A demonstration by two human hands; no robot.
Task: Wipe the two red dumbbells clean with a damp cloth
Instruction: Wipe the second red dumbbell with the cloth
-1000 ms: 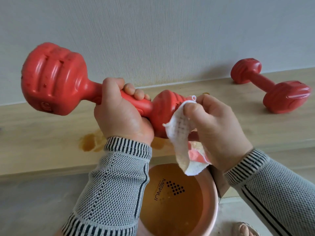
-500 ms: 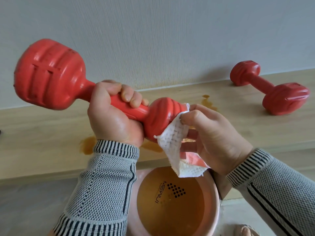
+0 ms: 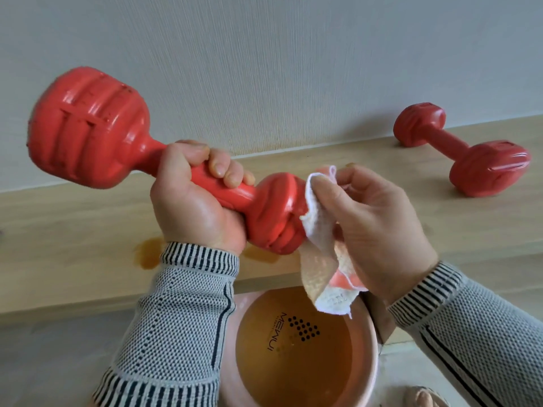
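Work midway, by the look of it. Left hand point(image 3: 199, 207) grips held dumbbell point(image 3: 164, 168) by its handle above basin point(image 3: 370, 342); right hand point(image 3: 379, 227) pinches damp cloth point(image 3: 318, 248) against its near head. Second dumbbell point(image 3: 464, 154) lies on wooden ledge point(image 3: 73, 230) (apparently unwiped, cannot confirm).

We face a pale grey-white wall with fine vertical texture point(image 3: 293, 54), evenly lit by soft daylight. Along its foot runs a long light wooden bench with a pale grain point(image 3: 73, 230), its front edge stepping down to a lower ledge on the right. Two amber-brown wet stains point(image 3: 148, 254) mark the wood near the front. Below the bench we see a grey matt floor point(image 3: 58, 348).
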